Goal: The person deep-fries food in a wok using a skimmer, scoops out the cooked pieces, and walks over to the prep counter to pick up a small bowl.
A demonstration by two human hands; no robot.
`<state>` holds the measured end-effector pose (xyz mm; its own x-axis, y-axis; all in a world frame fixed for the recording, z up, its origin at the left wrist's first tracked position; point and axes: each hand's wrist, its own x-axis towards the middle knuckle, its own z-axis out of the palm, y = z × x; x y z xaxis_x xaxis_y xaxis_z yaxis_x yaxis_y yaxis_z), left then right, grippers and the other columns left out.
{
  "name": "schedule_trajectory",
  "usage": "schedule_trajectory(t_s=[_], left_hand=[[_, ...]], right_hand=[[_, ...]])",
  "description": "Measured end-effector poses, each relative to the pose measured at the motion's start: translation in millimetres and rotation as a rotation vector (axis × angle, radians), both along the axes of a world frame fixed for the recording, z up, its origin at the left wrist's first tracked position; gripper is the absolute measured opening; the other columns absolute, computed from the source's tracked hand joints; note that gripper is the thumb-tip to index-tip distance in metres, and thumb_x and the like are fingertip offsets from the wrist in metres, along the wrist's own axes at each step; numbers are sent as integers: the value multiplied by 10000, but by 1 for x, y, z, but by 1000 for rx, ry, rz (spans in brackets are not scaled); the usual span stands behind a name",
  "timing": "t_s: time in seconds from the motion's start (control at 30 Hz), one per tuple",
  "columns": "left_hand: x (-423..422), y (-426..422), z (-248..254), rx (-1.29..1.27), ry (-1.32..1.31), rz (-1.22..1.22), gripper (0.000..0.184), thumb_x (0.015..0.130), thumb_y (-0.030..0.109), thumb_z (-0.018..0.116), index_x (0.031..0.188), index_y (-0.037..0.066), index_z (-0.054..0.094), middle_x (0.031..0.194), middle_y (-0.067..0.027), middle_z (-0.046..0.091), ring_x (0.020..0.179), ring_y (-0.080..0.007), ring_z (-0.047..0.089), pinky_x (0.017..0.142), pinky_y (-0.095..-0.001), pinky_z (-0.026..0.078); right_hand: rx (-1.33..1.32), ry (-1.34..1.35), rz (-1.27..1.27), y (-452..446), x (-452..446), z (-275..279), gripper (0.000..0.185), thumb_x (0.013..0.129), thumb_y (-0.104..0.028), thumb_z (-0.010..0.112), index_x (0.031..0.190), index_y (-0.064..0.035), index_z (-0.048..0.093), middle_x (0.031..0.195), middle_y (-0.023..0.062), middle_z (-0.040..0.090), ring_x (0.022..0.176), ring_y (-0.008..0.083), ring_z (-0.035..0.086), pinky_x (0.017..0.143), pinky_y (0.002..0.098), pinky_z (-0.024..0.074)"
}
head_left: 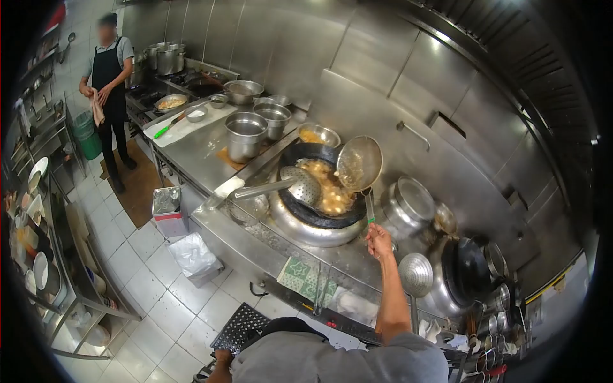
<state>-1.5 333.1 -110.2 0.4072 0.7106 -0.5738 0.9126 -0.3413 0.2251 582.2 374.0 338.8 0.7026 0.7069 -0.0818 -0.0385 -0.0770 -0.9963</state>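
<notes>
My right hand is closed round the green handle of a round mesh strainer, whose basket is tilted over the right side of a black wok. Bubbling oil with pale golden pieces fills the wok. A perforated ladle rests in the wok's left side, its long handle reaching left to the counter, and no hand is on it. Low at the bottom left of my body is my left hand, partly hidden, its fingers too unclear to read.
Steel pots and a bowl of food stand behind the wok. A second perforated ladle and another black wok are at right. A co-worker stands at far left holding a cloth. Shelving lines the left side.
</notes>
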Motion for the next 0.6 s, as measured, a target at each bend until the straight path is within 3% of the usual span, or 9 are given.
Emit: schedule_trajectory(t_s=[0.07,0.13,0.17,0.23,0.33,0.37,0.43,0.57,0.6], left_hand=[[-1,5,-12,-41,90,-100,269,772,303,540,881,104,685,971,-141,656,884,-281,642,771,-391,496],[-7,7,-40,-37,-216,314,265,781,257,535,912,64,659,963,-164,653,898,-307,634,788,-418,487],[-6,8,-36,-37,-217,316,265,781,257,535,912,64,659,963,-164,653,898,-307,634,788,-418,487],[-4,10,-23,-227,-270,655,252,795,213,502,917,43,641,939,-170,652,923,-297,624,812,-404,475],[-8,7,-3,-240,-399,754,242,792,203,493,883,34,640,914,-160,653,884,-277,631,749,-368,495],[-12,12,2,-232,-397,755,242,792,203,493,883,34,640,914,-160,653,884,-277,631,749,-368,495],[-18,21,11,-149,-34,-11,254,781,213,484,836,19,638,905,-168,649,844,-288,632,693,-371,505],[-32,4,-6,-34,-172,121,268,781,233,479,809,25,645,838,-182,650,776,-316,635,651,-386,504],[-32,-5,-7,-48,-283,350,251,771,240,493,780,50,655,798,-177,651,752,-310,640,639,-381,505]], right_hand=[[-4,-13,-44,1,6,10,99,916,-134,481,926,-55,540,609,19,496,324,65,345,258,233,291],[-80,-135,-32,4,29,15,105,919,-138,480,897,-51,535,608,21,495,325,72,354,257,240,289],[-160,-252,-29,4,45,13,120,921,-143,479,869,-48,531,607,23,494,327,79,363,256,248,288],[-169,-305,-19,9,76,12,144,923,-151,477,830,-50,522,607,22,493,322,82,366,256,257,278],[-307,-269,145,18,97,24,148,918,-151,489,806,-55,509,612,16,495,340,76,374,271,249,278],[-316,-146,184,21,91,37,119,917,-149,494,841,-60,517,634,13,501,355,74,373,280,244,279],[-320,-22,233,29,90,39,96,917,-147,500,876,-65,526,655,11,508,369,71,372,289,240,281],[-264,190,349,41,93,26,154,919,-156,506,1034,-52,516,704,2,500,406,45,360,310,206,280],[-225,253,365,42,90,23,195,920,-158,505,1078,-44,506,710,0,492,410,35,354,309,196,277]])
